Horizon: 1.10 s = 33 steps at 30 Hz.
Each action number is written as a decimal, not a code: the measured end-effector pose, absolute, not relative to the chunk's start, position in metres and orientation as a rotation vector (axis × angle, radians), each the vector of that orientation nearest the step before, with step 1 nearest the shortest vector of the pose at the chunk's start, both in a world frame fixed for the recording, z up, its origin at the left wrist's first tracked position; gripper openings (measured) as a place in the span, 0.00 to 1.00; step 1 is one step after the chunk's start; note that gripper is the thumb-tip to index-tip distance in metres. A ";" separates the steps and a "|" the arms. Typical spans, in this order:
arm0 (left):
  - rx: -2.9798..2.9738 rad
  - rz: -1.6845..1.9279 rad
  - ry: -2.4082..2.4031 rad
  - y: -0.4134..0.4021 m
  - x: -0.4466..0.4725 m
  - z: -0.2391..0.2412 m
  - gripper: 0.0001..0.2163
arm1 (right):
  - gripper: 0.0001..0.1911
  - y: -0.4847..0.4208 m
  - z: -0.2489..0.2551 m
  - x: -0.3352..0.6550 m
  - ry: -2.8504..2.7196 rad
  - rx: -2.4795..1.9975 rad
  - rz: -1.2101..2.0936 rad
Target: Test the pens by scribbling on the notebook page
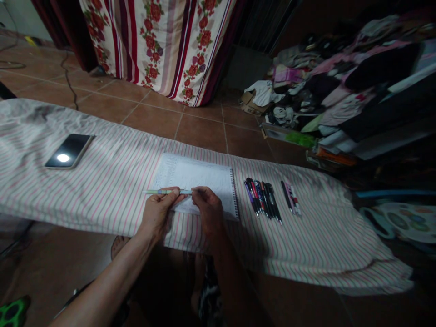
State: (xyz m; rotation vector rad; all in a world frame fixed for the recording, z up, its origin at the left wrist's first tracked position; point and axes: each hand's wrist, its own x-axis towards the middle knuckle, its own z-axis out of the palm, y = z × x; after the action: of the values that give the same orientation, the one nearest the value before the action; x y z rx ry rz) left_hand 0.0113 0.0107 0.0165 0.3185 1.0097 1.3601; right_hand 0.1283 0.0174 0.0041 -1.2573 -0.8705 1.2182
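Observation:
Between my two hands a slim light-green and blue pen lies level above a spiral notebook. My left hand is closed around the pen's middle, with its left end sticking out past the fingers. At the pen's right end the fingers of my right hand pinch it; the tip there is hidden. The notebook lies open on the striped cloth, with faint writing on its page and its spiral on the right. Right of it sits a row of several pens, and beyond that a smaller group of pens.
A smartphone with a bright reflection lies at the left on the striped cloth. Behind are a tiled floor, a floral curtain and a heap of clothes. A chair back stands at the right.

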 end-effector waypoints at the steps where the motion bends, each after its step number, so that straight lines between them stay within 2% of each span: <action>1: 0.335 1.366 1.019 0.011 0.011 0.017 0.09 | 0.10 0.017 0.005 0.128 -0.848 -1.259 1.249; 7: 0.501 1.389 1.076 0.009 0.008 0.018 0.12 | 0.18 0.015 0.006 0.126 -0.860 -1.372 1.274; 17: 0.405 1.386 1.074 0.010 0.012 0.017 0.13 | 0.09 0.017 -0.001 0.129 -0.805 -1.258 1.278; 24: 0.329 1.403 1.017 0.013 0.014 0.011 0.12 | 0.15 0.012 0.007 0.131 -0.676 -1.191 1.465; 28: 0.358 1.376 1.029 0.012 0.015 0.013 0.13 | 0.19 0.012 0.006 0.134 -0.748 -1.313 1.411; 33: 0.388 1.347 1.071 0.010 0.016 0.014 0.15 | 0.14 0.016 0.001 0.136 -0.815 -1.328 1.327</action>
State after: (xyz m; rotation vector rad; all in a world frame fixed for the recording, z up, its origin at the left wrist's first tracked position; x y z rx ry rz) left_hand 0.0163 0.0096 0.0143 0.3880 1.0709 1.3473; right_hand 0.1355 0.0160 0.0007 -1.3282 -0.8148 1.3274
